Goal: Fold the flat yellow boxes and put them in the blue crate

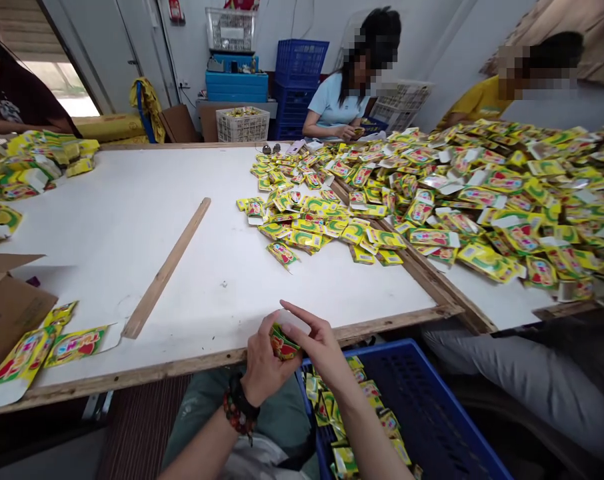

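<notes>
Both my hands meet at the near edge of the white table [147,220], closed round one small yellow-and-green printed carton [283,345] with a red picture on it. My left hand [262,363], with a bead bracelet on its wrist, grips the carton from the left. My right hand [316,341] pinches it from the right, the forefinger lying along its white flap. A big heap of the same flat cartons [432,193] covers the table's right half. A single carton [282,253] lies apart, closest to my hands.
A blue crate [422,407] with several cartons in it stands by my right knee. A wooden slat [167,267] lies across the table. A cardboard box [7,307] and loose cartons [47,347] sit at the left. Other people work along the far and right sides.
</notes>
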The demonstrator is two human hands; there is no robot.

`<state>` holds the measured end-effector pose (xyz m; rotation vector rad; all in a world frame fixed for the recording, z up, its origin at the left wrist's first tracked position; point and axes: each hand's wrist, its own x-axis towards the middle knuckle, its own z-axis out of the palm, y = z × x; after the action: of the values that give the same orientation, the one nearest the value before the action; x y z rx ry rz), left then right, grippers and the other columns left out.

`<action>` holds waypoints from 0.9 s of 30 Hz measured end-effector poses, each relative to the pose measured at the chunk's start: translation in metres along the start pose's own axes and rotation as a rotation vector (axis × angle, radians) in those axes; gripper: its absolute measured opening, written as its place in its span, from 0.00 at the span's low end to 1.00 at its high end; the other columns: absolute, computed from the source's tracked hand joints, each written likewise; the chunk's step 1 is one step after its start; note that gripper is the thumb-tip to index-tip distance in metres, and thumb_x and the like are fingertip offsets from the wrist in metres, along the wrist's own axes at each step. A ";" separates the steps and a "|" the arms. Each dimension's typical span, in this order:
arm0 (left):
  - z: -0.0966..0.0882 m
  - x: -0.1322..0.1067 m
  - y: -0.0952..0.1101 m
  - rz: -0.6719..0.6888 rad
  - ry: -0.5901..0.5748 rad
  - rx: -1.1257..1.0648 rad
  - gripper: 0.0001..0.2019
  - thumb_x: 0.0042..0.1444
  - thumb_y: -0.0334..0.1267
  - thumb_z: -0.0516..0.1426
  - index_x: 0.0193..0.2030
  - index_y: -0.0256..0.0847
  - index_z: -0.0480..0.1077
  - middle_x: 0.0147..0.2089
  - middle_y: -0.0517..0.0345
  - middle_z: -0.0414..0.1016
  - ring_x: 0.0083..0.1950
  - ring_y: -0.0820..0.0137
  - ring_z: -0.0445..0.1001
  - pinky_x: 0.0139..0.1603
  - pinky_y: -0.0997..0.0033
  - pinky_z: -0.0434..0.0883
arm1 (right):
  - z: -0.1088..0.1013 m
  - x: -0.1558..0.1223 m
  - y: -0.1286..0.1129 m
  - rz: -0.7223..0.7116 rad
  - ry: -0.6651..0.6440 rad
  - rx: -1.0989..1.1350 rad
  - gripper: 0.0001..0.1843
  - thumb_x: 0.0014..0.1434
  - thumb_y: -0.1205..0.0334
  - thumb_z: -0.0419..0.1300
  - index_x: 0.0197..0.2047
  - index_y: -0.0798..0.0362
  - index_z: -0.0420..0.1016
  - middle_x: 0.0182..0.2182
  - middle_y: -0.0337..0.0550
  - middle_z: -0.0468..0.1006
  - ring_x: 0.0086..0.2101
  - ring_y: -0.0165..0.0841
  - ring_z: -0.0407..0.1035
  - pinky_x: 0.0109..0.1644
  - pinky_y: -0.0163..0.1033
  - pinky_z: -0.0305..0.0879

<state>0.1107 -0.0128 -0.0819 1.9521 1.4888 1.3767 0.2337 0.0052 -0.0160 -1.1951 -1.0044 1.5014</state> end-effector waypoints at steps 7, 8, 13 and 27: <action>0.005 0.000 -0.007 0.262 0.071 -0.111 0.32 0.51 0.35 0.59 0.62 0.43 0.51 0.55 0.47 0.72 0.52 0.62 0.75 0.44 0.63 0.77 | 0.004 -0.009 0.020 0.051 0.059 0.129 0.28 0.47 0.52 0.70 0.52 0.49 0.77 0.41 0.40 0.83 0.39 0.36 0.75 0.49 0.42 0.70; 0.005 0.001 -0.007 0.269 0.072 -0.101 0.32 0.51 0.35 0.59 0.62 0.43 0.51 0.53 0.47 0.73 0.51 0.62 0.76 0.43 0.64 0.76 | 0.003 -0.009 0.021 0.050 0.068 0.127 0.27 0.47 0.52 0.70 0.51 0.50 0.78 0.41 0.41 0.83 0.38 0.37 0.75 0.49 0.43 0.70; 0.005 0.001 -0.007 0.267 0.001 -0.084 0.27 0.50 0.35 0.58 0.57 0.43 0.54 0.45 0.52 0.74 0.41 0.65 0.77 0.36 0.67 0.75 | -0.002 -0.012 0.022 0.012 0.055 0.009 0.26 0.51 0.50 0.67 0.51 0.52 0.78 0.42 0.44 0.83 0.39 0.40 0.76 0.48 0.47 0.71; -0.002 0.005 0.002 -0.053 -0.344 0.032 0.27 0.46 0.43 0.58 0.52 0.41 0.56 0.40 0.53 0.73 0.34 0.61 0.75 0.31 0.64 0.69 | 0.001 -0.020 0.024 -0.379 0.152 -0.584 0.18 0.64 0.58 0.54 0.53 0.53 0.76 0.33 0.41 0.84 0.26 0.31 0.75 0.31 0.34 0.71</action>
<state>0.1104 -0.0099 -0.0774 2.0272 1.3924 0.9397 0.2301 -0.0200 -0.0349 -1.3891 -1.5233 0.8276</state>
